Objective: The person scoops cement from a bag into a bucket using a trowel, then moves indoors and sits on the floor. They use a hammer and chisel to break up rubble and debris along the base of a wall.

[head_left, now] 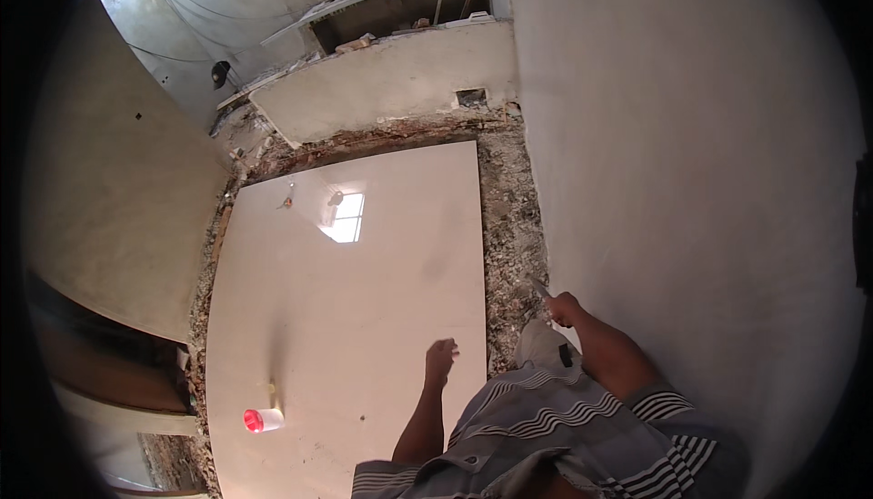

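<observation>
My right hand (564,309) is closed round the handle of a small tool with a flat grey blade (538,288); it looks like a trowel or scraper, but its exact kind is hard to make out. The blade points away from me over the rubble strip (511,244), close beside the right wall (691,181). Over the right part of the pale, glossy tiled floor (364,317), my left hand (441,359) hangs with its fingers loosely bent and a little apart. Nothing shows in it.
A white tub with a red lid (263,421) lies on the floor at the lower left. Broken rubble edges the tiles along the walls. At the back stands a low plastered wall (391,80) with a small square hole (471,97). A doorway (109,353) opens at the left.
</observation>
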A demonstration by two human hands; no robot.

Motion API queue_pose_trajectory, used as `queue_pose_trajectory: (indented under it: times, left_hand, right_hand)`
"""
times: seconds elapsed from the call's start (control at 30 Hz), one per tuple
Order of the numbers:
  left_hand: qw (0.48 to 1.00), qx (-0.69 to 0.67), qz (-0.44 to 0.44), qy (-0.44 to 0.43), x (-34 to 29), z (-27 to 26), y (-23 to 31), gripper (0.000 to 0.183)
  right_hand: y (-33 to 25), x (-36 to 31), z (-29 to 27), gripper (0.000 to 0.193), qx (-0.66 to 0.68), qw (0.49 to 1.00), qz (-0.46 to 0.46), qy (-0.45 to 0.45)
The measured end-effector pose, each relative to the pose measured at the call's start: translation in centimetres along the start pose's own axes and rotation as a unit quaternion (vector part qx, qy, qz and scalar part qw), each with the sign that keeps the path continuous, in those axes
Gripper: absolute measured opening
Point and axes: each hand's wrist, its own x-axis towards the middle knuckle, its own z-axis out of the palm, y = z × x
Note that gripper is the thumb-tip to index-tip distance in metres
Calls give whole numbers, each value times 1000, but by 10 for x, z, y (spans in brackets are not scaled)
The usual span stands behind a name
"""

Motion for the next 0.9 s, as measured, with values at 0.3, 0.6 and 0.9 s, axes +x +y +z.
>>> queue_pose_trajectory:
  times: [0.3,0.6,0.9]
  left_hand:
    - [993,-27,-112,-10,111,16,38,43]
    - [985,-30,-142,94,237,32,144,36]
    - [973,214,-85,36,311,65,166,41]
  right_hand:
    - [-70,186,-29,56,-139,977,72,-145]
    - [-208,317,-113,46,-293,936,63,-182]
    - [-323,420,-185,41,-49,986,137,-77]
